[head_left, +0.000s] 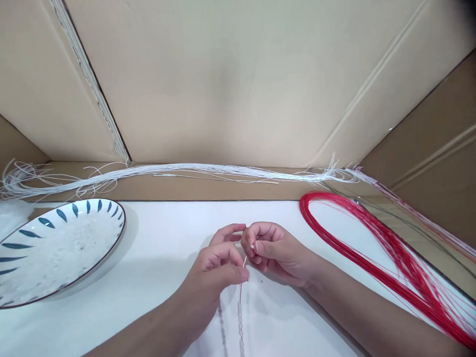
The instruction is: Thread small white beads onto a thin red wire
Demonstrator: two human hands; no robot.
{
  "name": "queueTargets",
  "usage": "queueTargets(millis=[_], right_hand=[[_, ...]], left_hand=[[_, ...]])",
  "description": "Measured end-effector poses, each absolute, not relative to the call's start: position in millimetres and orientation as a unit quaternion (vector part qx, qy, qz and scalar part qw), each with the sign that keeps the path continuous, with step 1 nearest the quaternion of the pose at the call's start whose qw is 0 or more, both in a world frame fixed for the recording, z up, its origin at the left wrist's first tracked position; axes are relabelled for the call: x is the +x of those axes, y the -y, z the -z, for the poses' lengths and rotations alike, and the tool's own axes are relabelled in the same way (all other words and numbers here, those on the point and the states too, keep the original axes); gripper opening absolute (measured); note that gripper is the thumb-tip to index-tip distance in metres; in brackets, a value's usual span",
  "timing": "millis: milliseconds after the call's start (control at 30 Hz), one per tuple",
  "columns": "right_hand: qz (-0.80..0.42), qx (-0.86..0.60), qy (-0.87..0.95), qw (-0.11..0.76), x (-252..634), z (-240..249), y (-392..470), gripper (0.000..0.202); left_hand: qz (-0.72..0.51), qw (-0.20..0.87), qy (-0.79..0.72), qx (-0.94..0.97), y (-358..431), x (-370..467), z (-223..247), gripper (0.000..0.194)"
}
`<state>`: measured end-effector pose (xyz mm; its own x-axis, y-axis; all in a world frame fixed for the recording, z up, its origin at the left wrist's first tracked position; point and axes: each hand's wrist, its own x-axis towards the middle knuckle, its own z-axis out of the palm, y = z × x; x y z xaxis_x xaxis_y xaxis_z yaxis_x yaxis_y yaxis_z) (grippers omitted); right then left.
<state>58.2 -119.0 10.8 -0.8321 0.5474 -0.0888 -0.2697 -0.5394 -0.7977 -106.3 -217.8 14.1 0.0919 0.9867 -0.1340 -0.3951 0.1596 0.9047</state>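
Observation:
My left hand [221,267] pinches a thin cord [241,293] between thumb and forefinger, near the middle of the view. Below the fingers the cord is red, and small clear beads [240,329] are strung along it toward the bottom edge. A short pale end of the cord sticks up above the left thumb. Close beside it on the right, my right hand [274,253] is closed, with a tiny white bead [252,246] between thumb and forefinger. The fingertips of both hands nearly meet.
An oval plate [64,242] with blue leaf marks holds many small clear pieces at the left. A bundle of red cords [366,262] loops on the right. White cords [206,170] stretch along the back, before a cardboard wall [219,85]. Plastic [7,218] lies far left.

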Motion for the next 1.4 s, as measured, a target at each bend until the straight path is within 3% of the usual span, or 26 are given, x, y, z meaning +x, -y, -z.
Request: queueTargets(millis=[1400], right_hand=[[-0.854,-0.156,0.45,0.21,59.4,-16.1,122.0,0.021]], left_hand=[[-0.544,0.638,-0.403,0.366,215.5,-104.8,-19.4,0.019]])
